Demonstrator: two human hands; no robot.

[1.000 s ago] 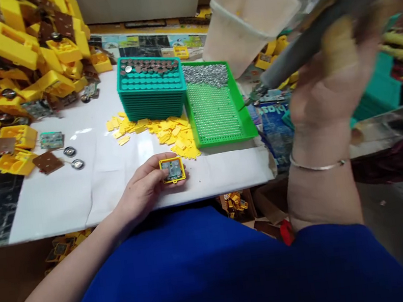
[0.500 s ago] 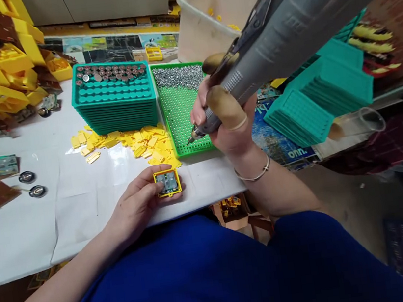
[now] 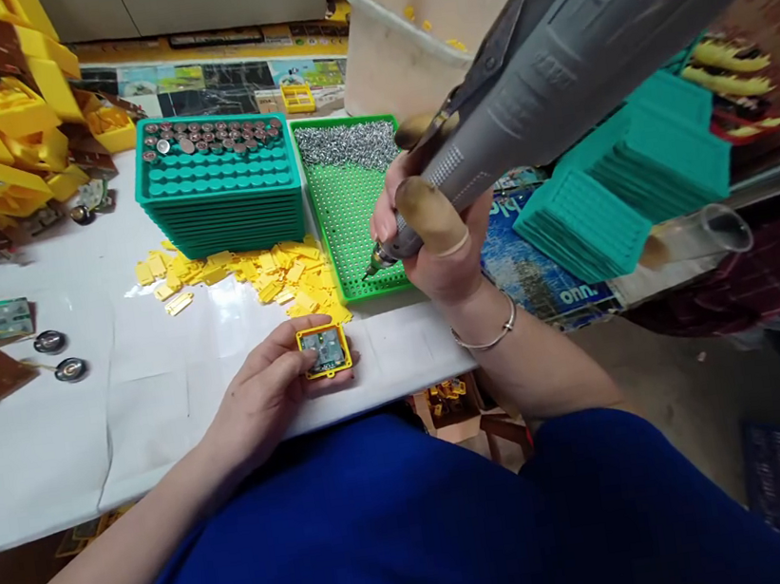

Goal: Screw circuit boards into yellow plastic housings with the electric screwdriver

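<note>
- Here's the left hand (image 3: 264, 377), thumb and fingers clamped on a yellow case (image 3: 347, 345), just above the counter (image 3: 138, 402)'s near edge, off the green tray (image 3: 346, 216)'s near left corner.
- Done, by the look of it: a circuit board (image 3: 329, 346) sits inside that case, face up and uncovered.
- And the right hand (image 3: 453, 269), grip wrapped firmly around a grey power driver (image 3: 535, 86), its tip pointing down over the tray's near edge, apart from the case!
- So the driver's part seems left to do; whether any screw is already in the case is too small to tell. Loose screws (image 3: 346, 147) crowd the tray's far edge.
- What a change from a second ago: the driver was beyond the tray's right edge, and it has swung in. Against half a second ago, barely a shift; the case stays clamped throughout.
</note>
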